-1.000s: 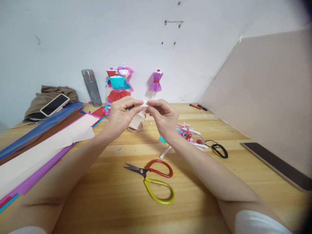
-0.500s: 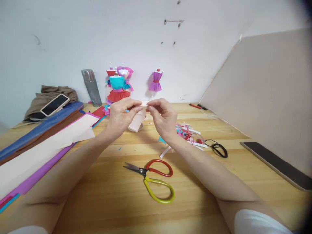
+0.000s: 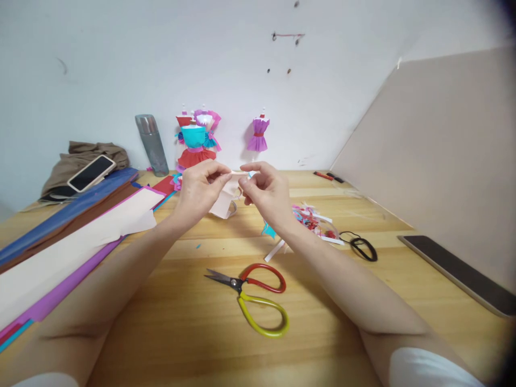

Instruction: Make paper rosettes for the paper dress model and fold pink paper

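Observation:
Between finger and thumb, my left hand (image 3: 201, 188) pinches the top edge of a pale pink paper piece (image 3: 224, 202), which hangs down over the table. My right hand (image 3: 266, 188) is at the right end of that folded edge, its thumb and forefinger a little apart and its other fingers curled. Whether it touches the paper is hard to see. Below both hands lie scissors (image 3: 235, 284) with one red and one yellow handle, blades pointing left.
Coloured paper sheets (image 3: 80, 242) and a phone (image 3: 92, 173) lie left. A bottle (image 3: 151, 145) and small dressed mannequins (image 3: 193, 141) stand behind. Paper scraps (image 3: 312, 220), a black cord loop (image 3: 363, 249) and a dark flat device (image 3: 459, 274) are right.
My right thumb and forefinger have moved apart from their pinch on the paper's edge. My left hand has shifted slightly left, and the paper hangs a little differently.

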Demonstrator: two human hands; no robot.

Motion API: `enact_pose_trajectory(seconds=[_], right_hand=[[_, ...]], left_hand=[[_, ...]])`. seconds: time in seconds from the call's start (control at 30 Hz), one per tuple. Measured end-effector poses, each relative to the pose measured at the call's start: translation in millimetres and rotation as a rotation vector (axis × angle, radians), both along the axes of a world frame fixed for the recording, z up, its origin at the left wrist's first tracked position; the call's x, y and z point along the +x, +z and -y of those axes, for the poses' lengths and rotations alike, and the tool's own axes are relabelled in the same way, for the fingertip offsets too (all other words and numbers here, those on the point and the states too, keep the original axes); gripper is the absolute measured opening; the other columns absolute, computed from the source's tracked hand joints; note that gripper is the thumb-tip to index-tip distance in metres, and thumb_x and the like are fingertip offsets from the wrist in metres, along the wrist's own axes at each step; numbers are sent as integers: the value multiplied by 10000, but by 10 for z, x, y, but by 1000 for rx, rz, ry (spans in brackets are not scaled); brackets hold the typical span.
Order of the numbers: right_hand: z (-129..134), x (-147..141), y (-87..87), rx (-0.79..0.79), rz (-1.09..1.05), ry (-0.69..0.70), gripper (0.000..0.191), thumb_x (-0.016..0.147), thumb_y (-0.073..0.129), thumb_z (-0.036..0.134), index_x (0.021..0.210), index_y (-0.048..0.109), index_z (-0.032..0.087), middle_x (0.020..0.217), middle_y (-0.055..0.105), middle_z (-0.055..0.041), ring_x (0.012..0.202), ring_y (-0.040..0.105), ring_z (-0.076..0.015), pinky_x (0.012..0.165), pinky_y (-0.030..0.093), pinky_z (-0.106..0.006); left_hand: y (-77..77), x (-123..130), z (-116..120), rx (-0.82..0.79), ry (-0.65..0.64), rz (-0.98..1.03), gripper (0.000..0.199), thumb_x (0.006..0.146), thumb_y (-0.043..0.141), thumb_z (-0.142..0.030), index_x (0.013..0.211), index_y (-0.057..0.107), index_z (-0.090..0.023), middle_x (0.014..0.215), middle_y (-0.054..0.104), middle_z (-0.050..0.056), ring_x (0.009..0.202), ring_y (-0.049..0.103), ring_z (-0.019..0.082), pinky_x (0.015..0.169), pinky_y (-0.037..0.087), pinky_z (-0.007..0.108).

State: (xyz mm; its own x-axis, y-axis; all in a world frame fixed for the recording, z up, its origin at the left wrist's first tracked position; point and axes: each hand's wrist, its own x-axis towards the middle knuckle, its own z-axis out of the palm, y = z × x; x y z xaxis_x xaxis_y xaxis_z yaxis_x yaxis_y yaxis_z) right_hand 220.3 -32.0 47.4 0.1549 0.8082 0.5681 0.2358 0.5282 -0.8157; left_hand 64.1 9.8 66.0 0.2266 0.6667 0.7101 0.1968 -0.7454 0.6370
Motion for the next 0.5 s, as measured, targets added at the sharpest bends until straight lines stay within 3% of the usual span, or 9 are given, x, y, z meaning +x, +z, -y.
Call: enact_pose_trajectory(seconds=[0.33, 0.5], right_hand=[[-1, -34, 26, -58, -139, 91, 200, 756, 719, 380, 783, 618, 210, 457, 511, 93, 351, 427, -71, 372, 306, -216], [-9, -35, 10, -75, -237, 128, 223, 720, 749, 382, 795, 622, 214, 488, 554, 83, 386, 479, -76, 396, 379, -210]], left_hand=[[-4, 37, 13, -138, -108, 53, 100, 746, 717, -242, 717, 711, -146, 687, 681, 24, 658, 605, 134, 613, 454, 245], [-18, 30, 2, -114, -98, 47, 91, 754, 699, -224, 707, 697, -145, 691, 679, 19, 660, 601, 129, 624, 456, 244]])
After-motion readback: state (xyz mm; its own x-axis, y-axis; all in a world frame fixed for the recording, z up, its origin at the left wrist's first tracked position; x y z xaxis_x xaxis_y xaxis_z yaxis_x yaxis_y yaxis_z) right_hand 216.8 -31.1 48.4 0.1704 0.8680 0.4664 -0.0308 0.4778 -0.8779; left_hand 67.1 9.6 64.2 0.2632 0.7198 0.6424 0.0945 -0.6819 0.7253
